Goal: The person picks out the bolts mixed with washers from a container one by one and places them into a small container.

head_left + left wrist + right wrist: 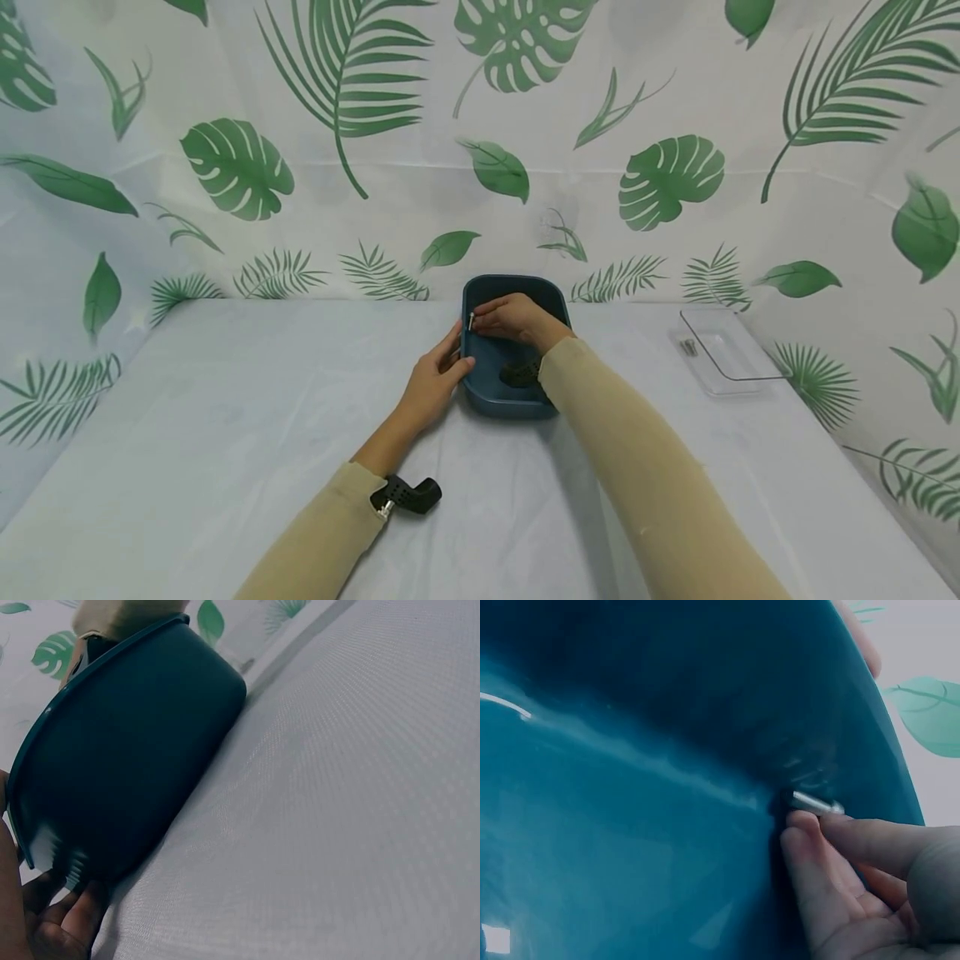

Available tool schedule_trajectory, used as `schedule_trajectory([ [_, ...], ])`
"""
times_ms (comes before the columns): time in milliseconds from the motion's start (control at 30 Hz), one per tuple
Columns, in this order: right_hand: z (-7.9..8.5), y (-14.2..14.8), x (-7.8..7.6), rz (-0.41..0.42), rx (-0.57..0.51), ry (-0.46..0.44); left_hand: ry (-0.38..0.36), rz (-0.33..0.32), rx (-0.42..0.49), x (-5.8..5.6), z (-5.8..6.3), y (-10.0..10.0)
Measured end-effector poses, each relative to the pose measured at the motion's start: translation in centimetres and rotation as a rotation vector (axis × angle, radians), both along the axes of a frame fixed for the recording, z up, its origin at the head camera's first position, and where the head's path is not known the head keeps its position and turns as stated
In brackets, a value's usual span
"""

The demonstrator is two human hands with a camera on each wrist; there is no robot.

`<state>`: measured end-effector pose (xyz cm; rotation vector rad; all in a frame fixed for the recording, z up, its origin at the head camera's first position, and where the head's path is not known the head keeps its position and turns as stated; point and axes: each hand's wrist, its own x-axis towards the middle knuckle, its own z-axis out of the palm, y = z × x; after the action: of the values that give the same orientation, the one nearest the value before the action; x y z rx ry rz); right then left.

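Note:
A dark blue plastic basin [491, 406] with rounded corners sits near the back of the table. Inside it, my right hand [517, 317] pinches a small silver screw [815, 803] between thumb and fingertips, close to the basin's left wall. My left hand [433, 379] grips the basin's left side, thumb at the rim and other fingers against the outer wall. Those fingers [64, 919] show low in the left wrist view, touching the wall.
To the right stands a clear plastic tray [738, 387], with small metal screws [688, 347] at its left side. A white cloth [247, 417] covers the table. Behind hangs a leaf-patterned curtain [405, 183].

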<state>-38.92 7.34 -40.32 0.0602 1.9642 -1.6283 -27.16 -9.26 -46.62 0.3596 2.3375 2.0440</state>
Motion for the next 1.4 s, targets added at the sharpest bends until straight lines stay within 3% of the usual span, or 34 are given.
schedule_trajectory([
  [200, -0.2, 0.0, 0.0, -0.023, -0.002, 0.037, 0.014, 0.002, -0.006, 0.0, 0.0, 0.3],
  [667, -0.3, 0.6, 0.1, -0.038, 0.019, 0.021, 0.032, 0.003, -0.008, 0.2, 0.0, 1.0],
  [1033, 1.6, 1.5, 0.0, 0.028, 0.099, 0.049, 0.027, 0.023, -0.017, 0.1, 0.1, 1.2],
  [1400, 3.4, 3.6, 0.3, 0.102, 0.09, 0.103, 0.03, 0.032, -0.034, 0.1, 0.0, 0.2],
])
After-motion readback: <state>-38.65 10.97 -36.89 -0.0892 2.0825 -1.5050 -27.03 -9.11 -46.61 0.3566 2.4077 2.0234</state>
